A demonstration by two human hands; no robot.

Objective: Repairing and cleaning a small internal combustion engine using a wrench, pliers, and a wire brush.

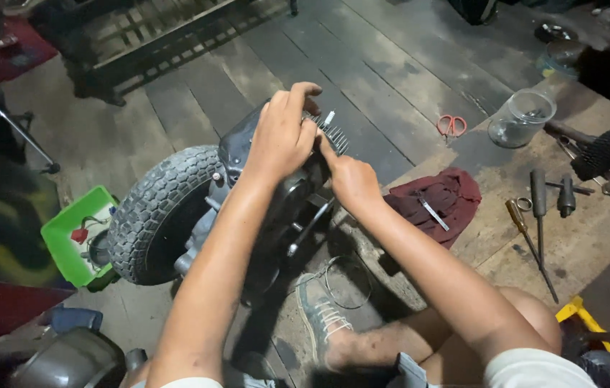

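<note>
Gripping a small engine on a plank floor

Both hands work at the dark engine [276,194], which rests on the wooden floor [391,79] just ahead of the person's bent legs and shoe [317,310]. The left hand [283,133] lies over the top of the engine, its fingers curled down and clamped on the housing. The right hand [350,179] comes in from the side, fingertips pinched together at the metal fins [332,133]; whether anything is held between them cannot be told.

A knobbly tyre [157,212] stands against the engine's left side, and a green tray [75,237] of small parts lies just beyond it. To the right lie a maroon rag [441,197], red scissors [451,125], a clear jar [522,118], a yellow-handled screwdriver [528,244] and a black brush [603,152], all well apart from the hands.
</note>
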